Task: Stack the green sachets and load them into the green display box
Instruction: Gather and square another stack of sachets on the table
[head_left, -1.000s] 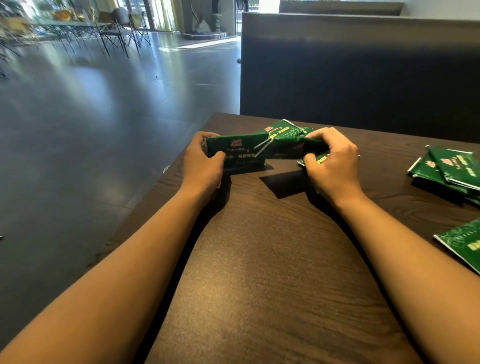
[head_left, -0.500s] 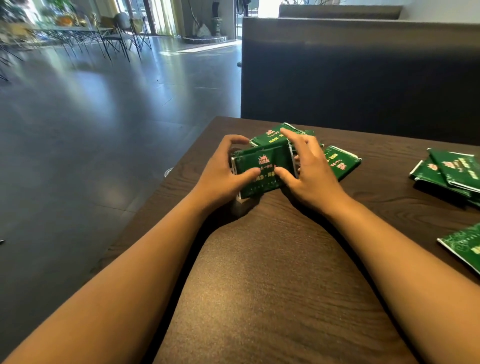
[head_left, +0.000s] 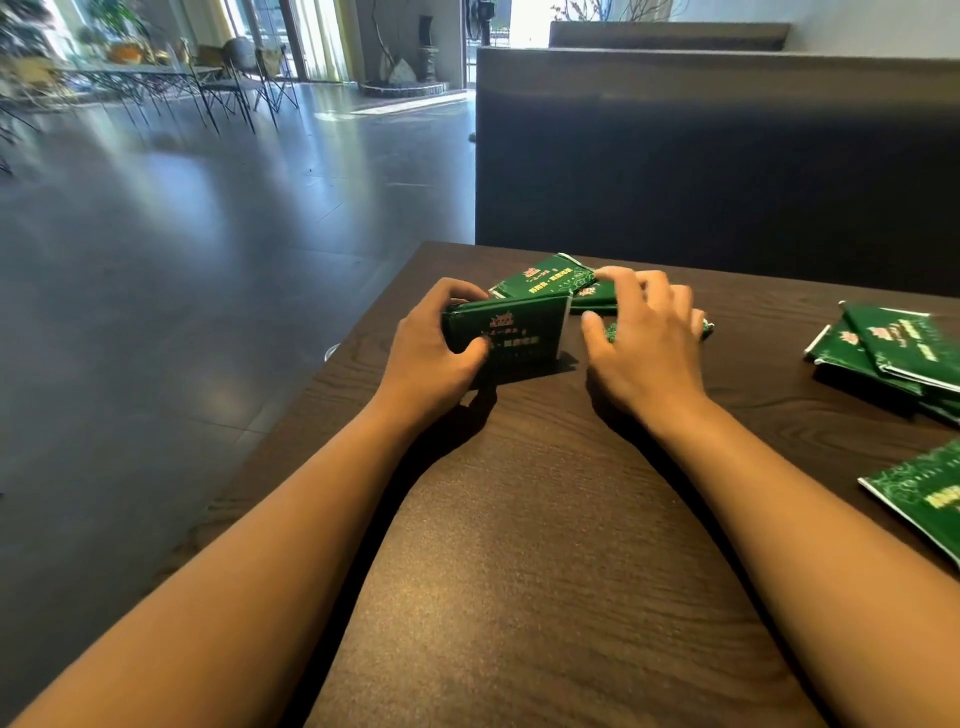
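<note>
A grey polished floor (head_left: 182, 270) filled the left of the scene, with chairs and tables (head_left: 156, 88) far off at the top left. A dark upholstered seat back (head_left: 701, 166) stood along the far edge of the dark wood counter (head_left: 545, 571), which took up the near and right part of the view.

Both bare forearms reached from the near edge toward the counter's far left corner. The left hand (head_left: 431, 353) gripped the green display box (head_left: 511, 338) at its left end, thumb on the near face and fingers curled over the top; the box stood on the counter with its printed face toward the camera. The right hand (head_left: 644, 338) lay just right of the box, fingers spread and bent over a bunch of green sachets (head_left: 545, 275) lying just behind and to the right of the box; whether it actually held them could not be told.

A loose pile of sachets (head_left: 888, 348) lay well apart at the right edge, and a single sachet (head_left: 919, 493) lay nearer, cut off by the frame.
</note>
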